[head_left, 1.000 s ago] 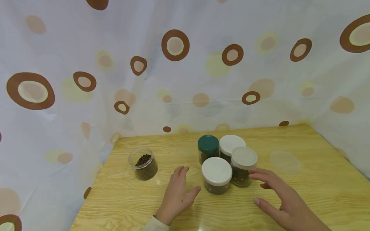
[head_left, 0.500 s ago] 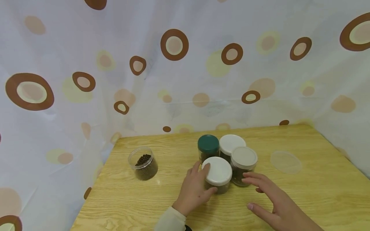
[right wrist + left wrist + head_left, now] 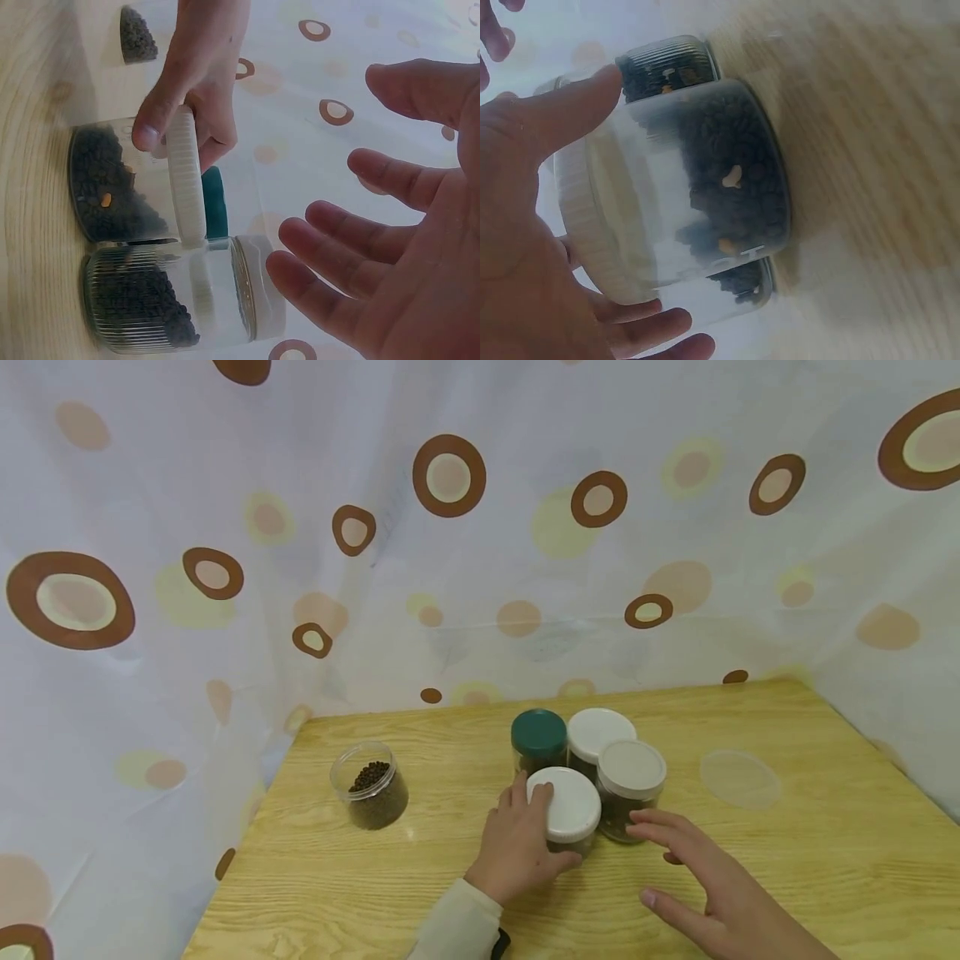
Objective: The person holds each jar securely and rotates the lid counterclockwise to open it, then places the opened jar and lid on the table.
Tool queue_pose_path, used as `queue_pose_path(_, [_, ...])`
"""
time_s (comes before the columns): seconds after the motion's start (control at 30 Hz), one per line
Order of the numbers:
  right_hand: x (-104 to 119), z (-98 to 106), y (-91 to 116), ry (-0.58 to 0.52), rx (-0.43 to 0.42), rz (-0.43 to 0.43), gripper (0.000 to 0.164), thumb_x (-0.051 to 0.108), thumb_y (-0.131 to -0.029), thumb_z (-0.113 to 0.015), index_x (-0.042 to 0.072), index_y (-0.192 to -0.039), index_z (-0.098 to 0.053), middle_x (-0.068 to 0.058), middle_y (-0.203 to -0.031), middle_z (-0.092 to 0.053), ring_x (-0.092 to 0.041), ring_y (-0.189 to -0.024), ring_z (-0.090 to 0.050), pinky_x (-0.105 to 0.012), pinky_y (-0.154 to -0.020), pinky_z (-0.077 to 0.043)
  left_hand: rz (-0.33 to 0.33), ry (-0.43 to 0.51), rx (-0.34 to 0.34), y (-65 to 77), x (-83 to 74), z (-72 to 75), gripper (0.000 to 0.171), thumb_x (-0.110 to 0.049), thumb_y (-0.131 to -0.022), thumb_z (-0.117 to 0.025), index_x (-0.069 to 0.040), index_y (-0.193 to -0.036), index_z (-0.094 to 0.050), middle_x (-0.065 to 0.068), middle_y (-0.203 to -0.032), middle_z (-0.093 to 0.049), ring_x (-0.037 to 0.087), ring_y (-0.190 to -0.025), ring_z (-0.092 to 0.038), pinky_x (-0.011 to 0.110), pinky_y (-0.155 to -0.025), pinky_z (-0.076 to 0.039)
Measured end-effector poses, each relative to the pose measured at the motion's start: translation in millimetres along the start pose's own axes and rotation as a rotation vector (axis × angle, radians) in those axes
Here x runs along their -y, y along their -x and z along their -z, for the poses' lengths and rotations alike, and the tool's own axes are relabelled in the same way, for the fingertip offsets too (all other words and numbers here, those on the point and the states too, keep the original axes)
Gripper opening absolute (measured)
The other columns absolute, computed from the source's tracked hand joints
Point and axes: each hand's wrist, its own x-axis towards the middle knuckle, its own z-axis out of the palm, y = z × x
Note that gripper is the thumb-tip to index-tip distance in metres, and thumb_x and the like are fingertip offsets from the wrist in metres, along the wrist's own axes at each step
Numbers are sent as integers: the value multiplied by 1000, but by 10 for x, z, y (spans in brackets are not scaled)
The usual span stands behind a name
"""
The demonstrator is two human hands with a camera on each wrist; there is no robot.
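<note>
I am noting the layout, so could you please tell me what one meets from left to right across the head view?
Open jar, left hand, near white-lidded jar, off-white-lidded jar, translucent disc; overlapping things are left out.

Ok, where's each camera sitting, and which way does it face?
Head: worn on head, facing forward and down at the table; left hand, right hand show.
Left wrist: worn there, facing the front white-lidded jar; left hand at left, right hand partly at top.
Right wrist: worn there, facing the ribbed jar; right hand at right, left hand at top.
Shared by both wrists: front white-lidded jar.
</note>
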Motion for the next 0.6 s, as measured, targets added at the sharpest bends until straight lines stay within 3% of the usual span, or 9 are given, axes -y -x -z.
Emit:
queue_pose_path(0.27, [-39,-31,7,2,15,46,67,9,-82,-78,23,-141,-48,15,-143,-45,16,-133,-33,-20,-79,-52,9,-99,-75,-89,-58,-86,80,-57,-74,-80,-13,-129,-44,10,-134,-41,26,-114,-54,41,-82,-51])
queue_pose_path(0.4, [-52,-58,14,-7,24,32,66,10,-83,-77,24,-142,-48,15,-143,-45,16,-130,-36,-20,-79,-52,16,-40,-77,-103,-50,-128,92,-55,-75,-80,-13,-143,-34,10,-139,-39,27,-111,-59,39,-81,-54])
queue_pose_path(0.6, [-56,-81,22,-22,28,39,66,9,-84,-76,23,-142,-48,16,-144,-45,15,-128,-39,-20,-78,-51,27,36,-58,-94,-21,-140,110,-52,-76,-81,-10,-157,-19,13,-151,-33,32,-123,-56,43,-90,-55])
